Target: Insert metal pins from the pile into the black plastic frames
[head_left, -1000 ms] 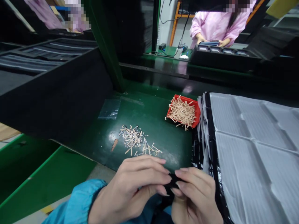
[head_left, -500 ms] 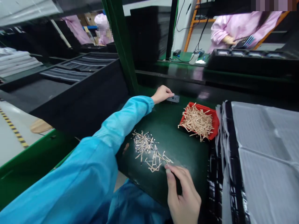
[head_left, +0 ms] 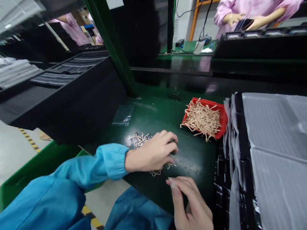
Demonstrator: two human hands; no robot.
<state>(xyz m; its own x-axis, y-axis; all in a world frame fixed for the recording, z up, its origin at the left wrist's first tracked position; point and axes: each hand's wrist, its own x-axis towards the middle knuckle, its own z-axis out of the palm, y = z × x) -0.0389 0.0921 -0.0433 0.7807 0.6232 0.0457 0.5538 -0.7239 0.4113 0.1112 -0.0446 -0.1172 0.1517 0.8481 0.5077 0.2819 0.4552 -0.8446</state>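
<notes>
My left hand (head_left: 153,151) reaches across the pile of small strip-like parts (head_left: 140,139), palm down. Its fingers are bent and apart, with nothing visible between them, and it hides much of the pile. A few pale strips (head_left: 155,172) lie below its wrist. Nearer to me, my right hand (head_left: 192,204) pinches thumb against forefinger; whatever is between the tips is too small to make out. A red tray (head_left: 223,123) is heaped with beige, bent strips (head_left: 202,118) at the right. On the green tabletop (head_left: 153,116) farther back lies a small dark, flat piece (head_left: 175,96).
A clear plastic bag (head_left: 123,115) lies at the left of the tabletop. Stacked trays with white sheeting (head_left: 275,134) border the right side. A black box (head_left: 72,102) and a green post (head_left: 115,48) bound the left. Opposite, a co-worker's hands (head_left: 256,23) hold dark flat pieces.
My left hand has come back from the flat piece at the far side to the pile, and its fingers have opened. My right hand keeps its pinch nearly in place. The view has shifted slightly.
</notes>
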